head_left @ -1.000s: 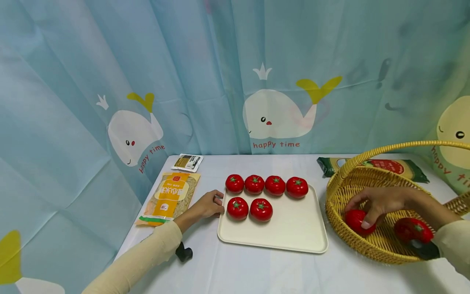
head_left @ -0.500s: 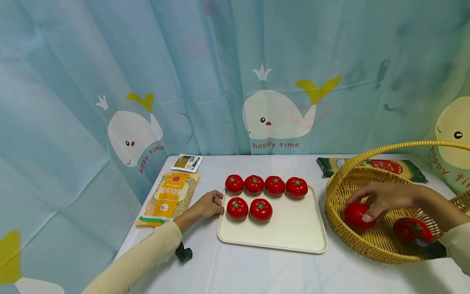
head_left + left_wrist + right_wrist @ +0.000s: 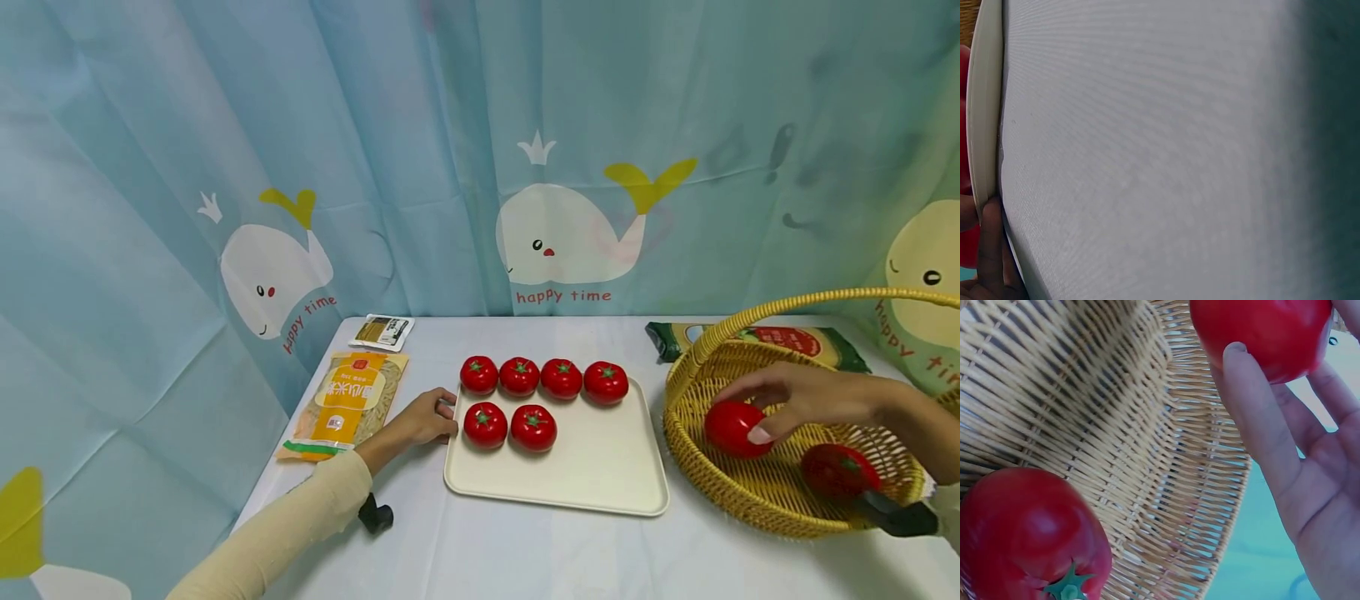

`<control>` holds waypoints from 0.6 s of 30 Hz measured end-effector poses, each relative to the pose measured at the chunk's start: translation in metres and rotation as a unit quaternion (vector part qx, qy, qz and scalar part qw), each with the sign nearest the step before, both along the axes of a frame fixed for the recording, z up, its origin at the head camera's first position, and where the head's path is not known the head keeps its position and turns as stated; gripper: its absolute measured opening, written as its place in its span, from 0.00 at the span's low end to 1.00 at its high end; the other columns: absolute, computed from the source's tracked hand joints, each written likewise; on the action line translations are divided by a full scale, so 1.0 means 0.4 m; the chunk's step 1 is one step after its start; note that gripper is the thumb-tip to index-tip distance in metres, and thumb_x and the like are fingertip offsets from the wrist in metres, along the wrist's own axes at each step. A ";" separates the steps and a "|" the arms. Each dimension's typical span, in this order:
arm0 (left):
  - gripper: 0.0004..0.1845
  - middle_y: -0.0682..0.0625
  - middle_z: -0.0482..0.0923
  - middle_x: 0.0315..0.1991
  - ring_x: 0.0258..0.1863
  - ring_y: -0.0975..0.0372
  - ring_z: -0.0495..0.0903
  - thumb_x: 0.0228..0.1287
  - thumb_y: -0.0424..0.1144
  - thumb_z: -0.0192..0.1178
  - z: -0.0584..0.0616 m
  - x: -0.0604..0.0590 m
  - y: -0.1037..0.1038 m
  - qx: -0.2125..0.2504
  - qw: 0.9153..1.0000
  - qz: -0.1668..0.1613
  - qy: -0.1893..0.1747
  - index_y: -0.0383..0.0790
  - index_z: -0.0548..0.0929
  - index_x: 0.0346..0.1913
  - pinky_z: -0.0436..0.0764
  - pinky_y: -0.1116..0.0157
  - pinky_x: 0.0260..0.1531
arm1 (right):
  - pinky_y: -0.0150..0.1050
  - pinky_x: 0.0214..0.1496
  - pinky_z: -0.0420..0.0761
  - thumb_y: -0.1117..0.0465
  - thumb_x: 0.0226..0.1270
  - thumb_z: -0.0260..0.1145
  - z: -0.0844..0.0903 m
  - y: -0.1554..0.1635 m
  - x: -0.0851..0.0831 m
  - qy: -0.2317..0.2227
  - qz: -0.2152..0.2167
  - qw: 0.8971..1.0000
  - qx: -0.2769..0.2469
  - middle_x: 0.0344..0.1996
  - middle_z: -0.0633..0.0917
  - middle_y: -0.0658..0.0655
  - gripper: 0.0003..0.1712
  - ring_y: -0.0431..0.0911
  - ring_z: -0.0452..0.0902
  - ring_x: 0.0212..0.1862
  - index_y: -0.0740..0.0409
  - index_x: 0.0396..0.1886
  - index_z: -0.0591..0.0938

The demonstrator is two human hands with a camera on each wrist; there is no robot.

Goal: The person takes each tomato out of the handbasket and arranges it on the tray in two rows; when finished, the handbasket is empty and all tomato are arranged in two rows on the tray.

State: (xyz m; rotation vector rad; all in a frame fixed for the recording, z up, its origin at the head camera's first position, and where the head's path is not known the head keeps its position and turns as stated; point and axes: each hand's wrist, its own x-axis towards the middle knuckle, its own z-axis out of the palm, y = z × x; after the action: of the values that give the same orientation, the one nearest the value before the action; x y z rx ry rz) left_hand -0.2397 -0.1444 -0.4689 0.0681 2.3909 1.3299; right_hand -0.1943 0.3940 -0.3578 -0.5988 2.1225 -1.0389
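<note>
My right hand (image 3: 780,404) grips a red tomato (image 3: 733,428) (image 3: 1266,334) and holds it lifted inside the yellow wicker basket (image 3: 757,500) at the right. A second tomato (image 3: 836,471) (image 3: 1029,537) lies on the basket's floor. A cream tray (image 3: 600,467) in the middle carries several tomatoes (image 3: 534,427) in two rows. My left hand (image 3: 423,417) rests on the table with its fingers against the tray's left edge (image 3: 985,125); the hand holds nothing.
An orange food packet (image 3: 347,402) and a small sachet (image 3: 384,331) lie left of the tray. A green and red packet (image 3: 795,340) sits behind the basket. The basket's handle (image 3: 810,302) arches over my right hand. A whale-print curtain (image 3: 480,167) closes off the back.
My right hand has raised the tomato from the basket floor, up and slightly to the right. The left hand and the tray have stayed put.
</note>
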 end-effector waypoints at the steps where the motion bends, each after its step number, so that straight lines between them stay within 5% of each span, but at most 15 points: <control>1: 0.27 0.46 0.75 0.35 0.29 0.60 0.77 0.51 0.26 0.67 0.000 0.000 0.000 0.000 1.000 0.001 -0.001 0.33 0.75 0.57 0.87 0.66 0.30 | 0.34 0.49 0.83 0.62 0.67 0.64 0.003 0.000 0.003 0.010 -0.003 1.000 0.005 0.56 0.84 0.49 0.31 0.33 0.78 0.55 0.66 0.69 0.71; 10: 0.26 0.46 0.75 0.35 0.29 0.60 0.77 0.52 0.26 0.67 0.003 -0.001 0.000 0.000 1.000 -0.002 0.002 0.33 0.75 0.56 0.87 0.66 0.30 | 0.34 0.47 0.84 0.56 0.65 0.66 0.017 -0.008 0.041 0.047 -0.042 0.997 0.048 0.59 0.79 0.57 0.35 0.29 0.74 0.53 0.59 0.71 0.71; 18: 0.26 0.45 0.75 0.36 0.29 0.60 0.77 0.52 0.25 0.66 -0.001 0.000 -0.003 -0.001 1.000 -0.007 0.006 0.32 0.75 0.57 0.87 0.66 0.31 | 0.36 0.52 0.85 0.65 0.68 0.64 0.028 -0.035 0.077 0.023 -0.023 0.999 -0.037 0.59 0.81 0.42 0.33 0.33 0.76 0.58 0.60 0.72 0.69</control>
State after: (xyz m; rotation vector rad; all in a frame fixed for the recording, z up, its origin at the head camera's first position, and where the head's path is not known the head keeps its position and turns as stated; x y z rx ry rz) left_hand -0.2396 -0.1455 -0.4694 0.0922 2.3960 1.3249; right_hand -0.1635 0.3798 -0.3467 -0.6177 2.1551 -1.1431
